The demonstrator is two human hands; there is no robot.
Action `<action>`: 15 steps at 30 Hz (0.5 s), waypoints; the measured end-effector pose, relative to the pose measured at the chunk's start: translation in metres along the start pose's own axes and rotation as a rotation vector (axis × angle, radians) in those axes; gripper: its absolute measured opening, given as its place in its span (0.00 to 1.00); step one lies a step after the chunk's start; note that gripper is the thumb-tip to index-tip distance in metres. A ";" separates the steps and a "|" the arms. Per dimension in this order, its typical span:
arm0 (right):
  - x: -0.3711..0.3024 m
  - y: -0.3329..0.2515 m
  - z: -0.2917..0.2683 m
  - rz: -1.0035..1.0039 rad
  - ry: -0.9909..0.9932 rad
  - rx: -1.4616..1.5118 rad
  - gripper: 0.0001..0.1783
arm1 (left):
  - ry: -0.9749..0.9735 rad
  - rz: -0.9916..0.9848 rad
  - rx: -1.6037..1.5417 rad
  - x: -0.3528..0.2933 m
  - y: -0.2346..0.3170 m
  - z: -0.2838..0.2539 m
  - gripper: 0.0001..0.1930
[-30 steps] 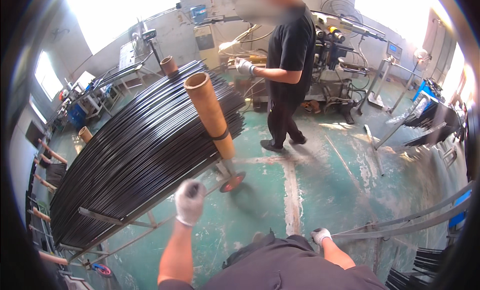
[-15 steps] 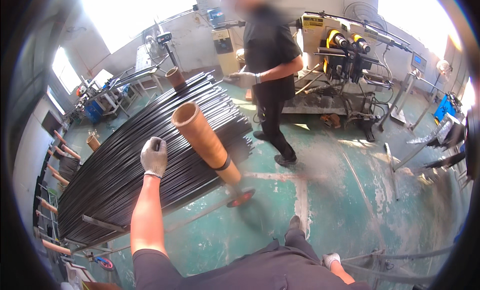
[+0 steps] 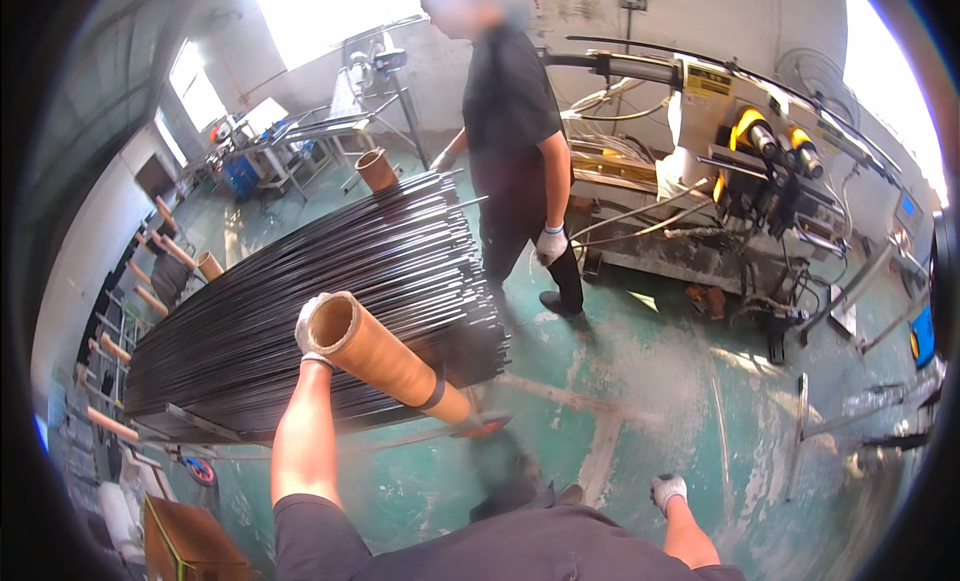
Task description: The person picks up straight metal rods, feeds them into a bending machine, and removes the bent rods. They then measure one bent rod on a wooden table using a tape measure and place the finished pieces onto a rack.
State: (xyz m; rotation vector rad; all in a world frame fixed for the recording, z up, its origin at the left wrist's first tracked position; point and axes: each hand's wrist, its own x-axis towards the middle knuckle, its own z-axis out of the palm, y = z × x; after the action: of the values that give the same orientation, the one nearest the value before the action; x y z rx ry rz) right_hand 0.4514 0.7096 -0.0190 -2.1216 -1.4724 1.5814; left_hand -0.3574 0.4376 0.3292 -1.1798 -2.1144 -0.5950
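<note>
My left hand [image 3: 308, 326], in a whitish knit glove, is closed against the upper end of a brown cardboard tube [image 3: 395, 356]; the tube hides part of the fingers. This tube stands up at a slant along the near side of a cart, with a dark band round its lower part. Behind it lies a large stack of long, thin black strips [image 3: 300, 271], their ends uneven on the right. My right hand [image 3: 667, 489], also gloved, hangs low over the green floor with its fingers curled and nothing visible in it.
A co-worker in dark clothes [image 3: 515, 121] stands beyond the strips' right end. Another cardboard tube [image 3: 376, 171] rises at the stack's far side. A machine with yellow-and-black parts [image 3: 755, 136] stands at the right. A brown box [image 3: 190, 541] sits at lower left, near the cart's wheel [image 3: 200, 471].
My left hand has gone from above the strips to the tube's upper end and closed on it. My right hand has swung forward. The co-worker has turned and stands nearer the strips; the view has shifted.
</note>
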 end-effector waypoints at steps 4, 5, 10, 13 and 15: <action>0.041 -0.098 0.005 -0.275 0.047 -0.327 0.20 | -0.092 0.034 0.123 0.050 0.102 -0.010 0.05; 0.037 -0.132 0.016 -0.312 0.006 -0.270 0.20 | -0.044 0.015 0.086 0.052 0.108 -0.021 0.07; 0.004 -0.330 0.063 -0.585 -0.175 -0.390 0.23 | -0.009 -0.113 0.070 0.051 0.102 -0.024 0.08; 0.001 -0.429 0.082 -0.729 -0.206 -0.278 0.24 | -0.025 -0.209 0.096 0.053 0.108 -0.020 0.07; -0.006 -0.500 0.093 -0.878 -0.192 -0.205 0.22 | -0.006 -0.211 0.089 0.050 0.105 -0.010 0.08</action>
State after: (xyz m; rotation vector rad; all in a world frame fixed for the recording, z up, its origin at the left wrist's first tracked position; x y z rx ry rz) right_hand 0.0688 0.9266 0.2362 -1.0822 -2.2539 1.3159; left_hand -0.2832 0.5124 0.3802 -0.9179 -2.2631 -0.5848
